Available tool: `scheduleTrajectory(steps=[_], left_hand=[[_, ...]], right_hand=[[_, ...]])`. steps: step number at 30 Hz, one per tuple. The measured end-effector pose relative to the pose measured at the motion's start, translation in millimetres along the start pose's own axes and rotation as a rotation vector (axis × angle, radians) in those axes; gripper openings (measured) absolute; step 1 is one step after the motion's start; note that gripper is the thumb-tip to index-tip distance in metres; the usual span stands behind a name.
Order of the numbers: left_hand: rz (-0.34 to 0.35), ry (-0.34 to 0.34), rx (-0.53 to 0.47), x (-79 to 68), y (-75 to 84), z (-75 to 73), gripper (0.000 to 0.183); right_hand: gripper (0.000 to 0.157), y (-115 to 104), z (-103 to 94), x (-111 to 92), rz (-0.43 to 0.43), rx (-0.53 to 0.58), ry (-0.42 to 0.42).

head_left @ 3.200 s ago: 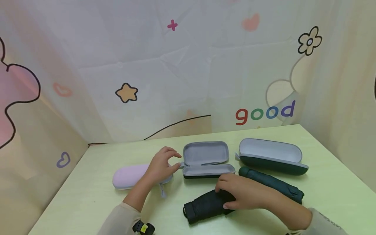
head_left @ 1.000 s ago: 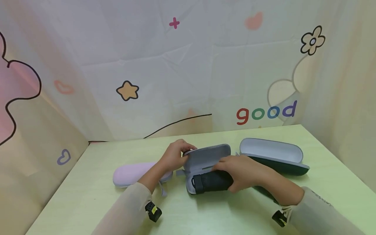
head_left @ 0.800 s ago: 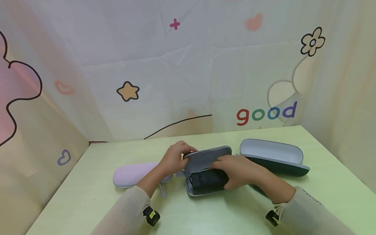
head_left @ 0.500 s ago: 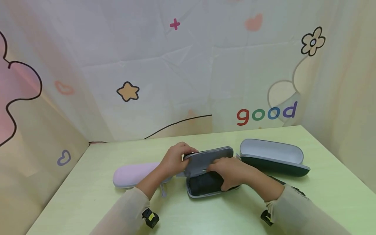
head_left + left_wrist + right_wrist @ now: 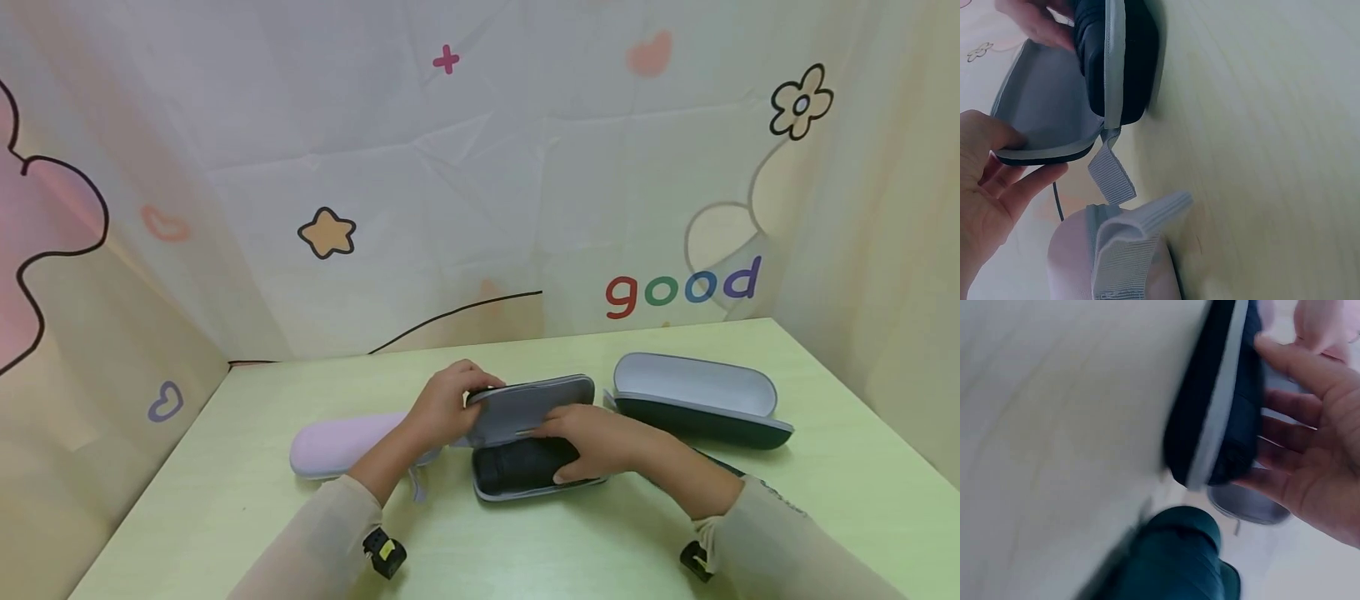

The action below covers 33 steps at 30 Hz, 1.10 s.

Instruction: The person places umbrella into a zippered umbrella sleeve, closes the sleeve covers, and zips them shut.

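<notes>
The black umbrella (image 5: pixel 521 467) has entered the zip case (image 5: pixel 517 498); left hand (image 5: pixel 444 407) pinches far lid (image 5: pixel 517 410), right hand (image 5: pixel 600 440) grips umbrella

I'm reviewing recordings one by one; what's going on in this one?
A person's left hand pinches the raised lid of a small dark case. Their right hand holds a black folded umbrella lying in the lower half. The case is open. To the left is a closed lilac case; to the right, an open green case, with a rolled green umbrella nearby.
</notes>
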<state>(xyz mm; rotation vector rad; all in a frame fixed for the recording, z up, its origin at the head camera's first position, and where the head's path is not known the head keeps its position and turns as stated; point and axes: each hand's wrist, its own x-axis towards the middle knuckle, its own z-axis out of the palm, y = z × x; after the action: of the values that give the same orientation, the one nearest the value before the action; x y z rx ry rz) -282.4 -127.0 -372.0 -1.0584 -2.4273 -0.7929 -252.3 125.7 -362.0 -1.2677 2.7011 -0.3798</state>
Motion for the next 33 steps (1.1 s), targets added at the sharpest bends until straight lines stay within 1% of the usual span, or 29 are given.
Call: scheduleTrajectory(steps=[2, 4, 6, 8, 10, 12, 14, 17, 19, 20, 23, 26, 29, 31, 33], left_hand=[[-0.003, -0.015, 0.008, -0.6, -0.1, -0.7, 0.034], [-0.011, -0.037, 0.017, -1.6, 0.9, -2.2, 0.036], [-0.022, -0.066, 0.021, -3.6, 3.1, -4.2, 0.036], [-0.035, -0.107, 0.022, -6.1, 7.2, -6.9, 0.036], [-0.029, -0.154, 0.027, -8.8, 12.1, -9.5, 0.034], [-0.021, -0.216, 0.044, -11.7, 17.3, -11.7, 0.033], [-0.008, -0.29, 0.074, -14.6, 21.8, -12.7, 0.035], [0.004, -0.395, 0.117, -19.7, 29.1, -13.0, 0.04], [0.015, -0.442, 0.135, -23.4, 33.7, -12.9, 0.043], [0.022, -0.454, 0.139, -25.6, 35.8, -13.0, 0.044], [0.049, -0.461, 0.137, -31.4, 39.7, -12.5, 0.041], [0.083, -0.443, 0.131, -36.2, 41.9, -11.2, 0.034], [0.123, -0.41, 0.133, -38.2, 42.0, -8.9, 0.027], [0.119, -0.394, 0.13, -37.8, 40.7, -6.4, 0.024], [0.091, -0.379, 0.113, -35.9, 38.6, -3.8, 0.026]], right_hand=[[0.038, 0, -5.3, -6, -0.024, -0.002, 0.071], [0.027, 1, -11.2, -12, -0.034, -0.026, 0.17], [0.02, 1, -16.7, -17, -0.034, -0.044, 0.268], [0.017, 1, -21.2, -21, -0.019, -0.078, 0.346], [0.019, 1, -23.7, -23, 0.005, -0.097, 0.386], [0.021, 3, -24.2, -24, 0.028, -0.101, 0.38], [0.022, 3, -23.5, -26, 0.037, -0.085, 0.346], [0.02, 4, -19.3, -29, 0.03, -0.052, 0.3], [0.017, 3, -15.8, -31, 0.008, -0.045, 0.285], [0.016, 4, -13.6, -32, 0.006, -0.047, 0.278], [0.013, 5, -9.1, -35, -0.01, -0.067, 0.261], [0.014, 6, -6.0, -37, -0.016, -0.086, 0.242], [0.015, 7, -3.8, -39, -0.032, -0.096, 0.24], [0.016, 7, -2.1, -39, -0.043, -0.094, 0.241], [0.017, 8, 0.2, -39, -0.05, -0.095, 0.241]])
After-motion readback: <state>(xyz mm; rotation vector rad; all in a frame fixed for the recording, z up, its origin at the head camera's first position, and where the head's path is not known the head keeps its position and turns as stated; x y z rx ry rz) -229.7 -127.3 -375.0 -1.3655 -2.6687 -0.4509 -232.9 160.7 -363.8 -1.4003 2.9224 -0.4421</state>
